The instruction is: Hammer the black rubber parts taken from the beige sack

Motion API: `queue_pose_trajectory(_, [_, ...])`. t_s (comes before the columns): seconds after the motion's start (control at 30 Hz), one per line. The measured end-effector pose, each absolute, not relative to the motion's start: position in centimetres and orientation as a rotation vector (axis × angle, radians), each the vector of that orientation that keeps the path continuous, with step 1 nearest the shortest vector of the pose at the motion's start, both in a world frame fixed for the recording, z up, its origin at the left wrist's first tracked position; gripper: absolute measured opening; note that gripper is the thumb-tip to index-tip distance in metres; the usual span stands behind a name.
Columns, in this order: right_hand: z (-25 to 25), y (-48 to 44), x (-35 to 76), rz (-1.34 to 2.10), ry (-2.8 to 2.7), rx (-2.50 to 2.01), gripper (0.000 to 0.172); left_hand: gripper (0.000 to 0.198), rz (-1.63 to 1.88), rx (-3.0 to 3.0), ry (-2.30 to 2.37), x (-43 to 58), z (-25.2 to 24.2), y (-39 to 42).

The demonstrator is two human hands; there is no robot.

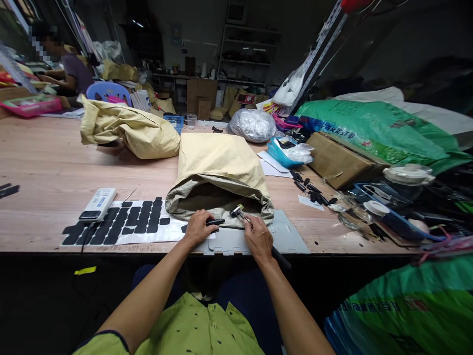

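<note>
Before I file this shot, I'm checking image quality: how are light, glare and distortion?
Head view: table well lit, back shelves gloomy; head view: beige sack shadowed inside, silvery plastic bag glinting; head view: upper green bag looks stretched toward the right edge, right hand fairly clear.

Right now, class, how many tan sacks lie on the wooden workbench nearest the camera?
2. The open sack lies with its mouth facing the left hand and right hand; the crumpled sack lies to its left, farther back. Others may be hidden behind them.
</note>
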State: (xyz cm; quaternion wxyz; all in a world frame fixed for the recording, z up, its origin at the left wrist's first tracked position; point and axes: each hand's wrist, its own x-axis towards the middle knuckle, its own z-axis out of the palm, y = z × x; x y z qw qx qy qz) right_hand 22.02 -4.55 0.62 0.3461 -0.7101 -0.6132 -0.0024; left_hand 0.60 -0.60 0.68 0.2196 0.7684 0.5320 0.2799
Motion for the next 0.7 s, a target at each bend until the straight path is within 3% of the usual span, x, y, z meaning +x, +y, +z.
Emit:
queue_pose_trajectory(0.27, [2.9,-5.6,20.9,0.466,-1.368,-2.235,0.038,0.018,0.782,2.123,1.473,0.7,0.3,-0.5])
queue_pose_trajectory(0.47, [4.0,-6.3,20.0,1.230,-0.979,-1.738,0.050,0.019,0.791,2.125,1.479,0.8,0.5,-0.7])
queue_pose_trajectory(0.7, [3.0,-7.5,18.5,1.275,-1.174,-1.535,0.048,0.016,0.786,2.107,1.480,0.7,0.6,-0.7])
